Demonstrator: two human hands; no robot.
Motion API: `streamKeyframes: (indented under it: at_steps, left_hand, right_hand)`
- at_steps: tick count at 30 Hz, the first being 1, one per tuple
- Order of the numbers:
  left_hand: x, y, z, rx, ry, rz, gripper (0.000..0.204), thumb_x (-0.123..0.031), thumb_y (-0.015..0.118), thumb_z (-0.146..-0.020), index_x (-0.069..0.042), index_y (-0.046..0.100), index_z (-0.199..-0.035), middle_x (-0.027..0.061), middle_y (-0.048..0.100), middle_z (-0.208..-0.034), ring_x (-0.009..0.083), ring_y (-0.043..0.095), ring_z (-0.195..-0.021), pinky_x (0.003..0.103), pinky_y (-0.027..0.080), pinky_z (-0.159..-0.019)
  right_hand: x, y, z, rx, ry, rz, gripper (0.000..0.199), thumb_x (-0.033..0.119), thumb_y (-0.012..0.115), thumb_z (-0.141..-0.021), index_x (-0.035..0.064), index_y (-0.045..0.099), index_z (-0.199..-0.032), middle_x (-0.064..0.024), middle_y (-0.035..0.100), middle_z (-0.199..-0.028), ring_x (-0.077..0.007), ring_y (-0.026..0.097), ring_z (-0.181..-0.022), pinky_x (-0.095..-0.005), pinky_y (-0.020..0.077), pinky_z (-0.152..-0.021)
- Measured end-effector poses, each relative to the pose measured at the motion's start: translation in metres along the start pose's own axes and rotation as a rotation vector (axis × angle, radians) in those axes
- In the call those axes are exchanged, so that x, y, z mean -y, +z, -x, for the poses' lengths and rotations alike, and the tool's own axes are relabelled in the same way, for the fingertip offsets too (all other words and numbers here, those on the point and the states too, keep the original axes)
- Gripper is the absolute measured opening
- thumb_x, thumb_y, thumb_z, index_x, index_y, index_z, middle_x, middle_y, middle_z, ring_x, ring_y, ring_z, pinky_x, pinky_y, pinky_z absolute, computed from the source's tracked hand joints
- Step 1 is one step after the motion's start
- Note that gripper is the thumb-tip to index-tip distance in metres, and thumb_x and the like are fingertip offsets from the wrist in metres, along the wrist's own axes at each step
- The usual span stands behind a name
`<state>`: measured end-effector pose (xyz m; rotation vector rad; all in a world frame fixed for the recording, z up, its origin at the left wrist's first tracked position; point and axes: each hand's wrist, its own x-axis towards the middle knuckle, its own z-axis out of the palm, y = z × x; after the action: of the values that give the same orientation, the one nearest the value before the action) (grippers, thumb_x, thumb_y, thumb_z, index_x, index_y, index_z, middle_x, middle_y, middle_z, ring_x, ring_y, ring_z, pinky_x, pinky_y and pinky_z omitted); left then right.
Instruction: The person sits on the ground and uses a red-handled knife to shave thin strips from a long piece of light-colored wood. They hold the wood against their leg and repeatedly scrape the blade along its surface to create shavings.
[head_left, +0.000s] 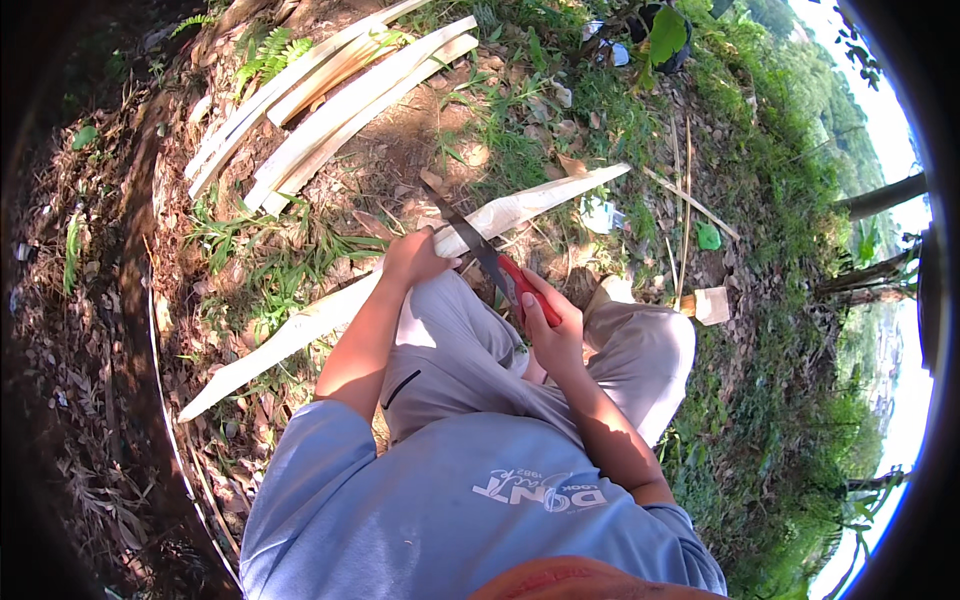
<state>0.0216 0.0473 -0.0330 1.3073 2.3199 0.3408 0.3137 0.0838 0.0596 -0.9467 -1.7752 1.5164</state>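
Observation:
A long pale split wooden slat (520,208) lies across my knees, running from the lower left to the upper right. My left hand (412,258) grips it near its middle. My right hand (553,325) is closed on the red handle of a knife (478,245), whose dark blade lies across the slat just right of my left hand. I am seated, in grey trousers and a blue shirt.
A stack of several similar pale slats (330,100) lies on the ground at the upper left. Thin sticks (685,200), a small cut wood block (712,305), dry leaves and grass surround me. A steep green slope drops off at the right.

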Motion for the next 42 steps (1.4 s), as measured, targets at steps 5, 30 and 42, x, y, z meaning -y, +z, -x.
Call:
streamKeyframes:
  at_steps: [5,30,42]
  left_hand:
    - [-0.005,0.000,-0.002,0.054,-0.022,-0.053,0.062,-0.050,0.090,-0.076,0.000,0.078,-0.110,0.0206,0.080,-0.113,0.0372,0.077,-0.107,0.047,0.060,-0.094]
    - [-0.004,-0.006,-0.021,0.198,-0.174,-0.137,0.059,-0.051,0.088,-0.080,-0.004,0.077,-0.115,0.0181,0.081,-0.112,0.0356,0.078,-0.107,0.046,0.061,-0.094]
    - [-0.010,-0.011,-0.020,0.209,-0.178,-0.136,0.064,-0.048,0.088,-0.080,-0.001,0.073,-0.120,0.0202,0.080,-0.114,0.0382,0.078,-0.108,0.047,0.061,-0.095]
  right_hand:
    - [-0.003,0.005,-0.003,0.050,0.058,0.069,0.039,0.014,0.070,-0.108,-0.0021,0.067,-0.144,-0.0083,0.077,-0.103,-0.0079,0.064,-0.087,-0.0262,0.0534,-0.078]
    - [0.079,-0.073,0.030,0.096,0.423,0.074,0.041,0.017,0.066,-0.111,0.0025,0.066,-0.149,-0.0014,0.075,-0.105,-0.0030,0.056,-0.075,-0.0207,0.0480,-0.072]
    - [-0.007,0.008,-0.051,0.122,0.283,0.086,0.040,0.019,0.069,-0.109,0.0035,0.068,-0.146,-0.0081,0.077,-0.101,-0.0101,0.066,-0.086,-0.0281,0.0538,-0.080]
